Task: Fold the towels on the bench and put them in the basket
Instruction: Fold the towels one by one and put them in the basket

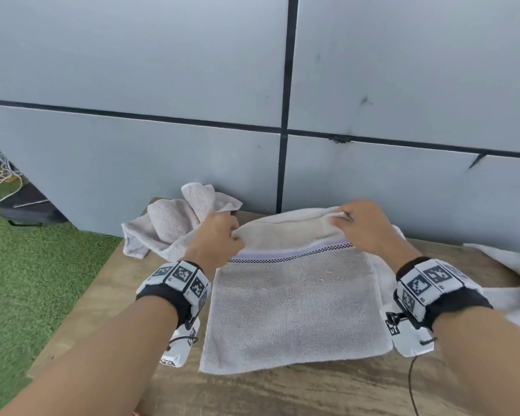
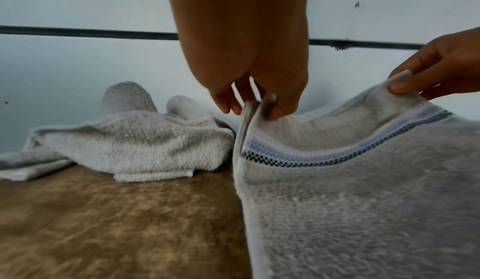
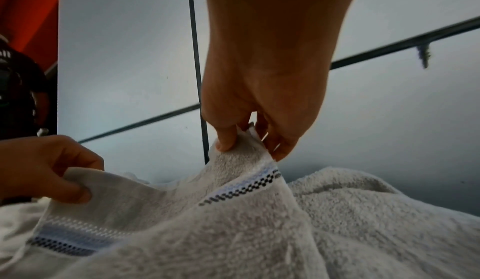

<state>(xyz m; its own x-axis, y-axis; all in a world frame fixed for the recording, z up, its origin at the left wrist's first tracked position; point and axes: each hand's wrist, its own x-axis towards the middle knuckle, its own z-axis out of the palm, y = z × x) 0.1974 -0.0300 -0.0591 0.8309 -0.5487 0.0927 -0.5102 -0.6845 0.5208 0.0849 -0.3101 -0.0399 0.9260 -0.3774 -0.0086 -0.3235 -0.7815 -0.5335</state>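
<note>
Bench: a worn wooden top is seen beneath both forearms, reaching ahead to the wall.
Striped towel: it is spread flat on the bench between the two wrists, its near edge lying closest to the person; a woven band of white, pale blue and black checks is seen across it just short of the hands.
Left hand: the far left corner of the striped towel is pinched between thumb and curled fingers and is held raised off the bench.
Right hand: the far right corner of the same towel is pinched between thumb and fingers, likewise lifted, so that the far edge sags between the two hands.
Crumpled towel: it is heaped on the bench just beyond and to the left of the left hand.
White cloth: more pale fabric is seen lying to the right of the right wrist.
Wall: grey panels with dark seams are seen beyond the hands.
</note>
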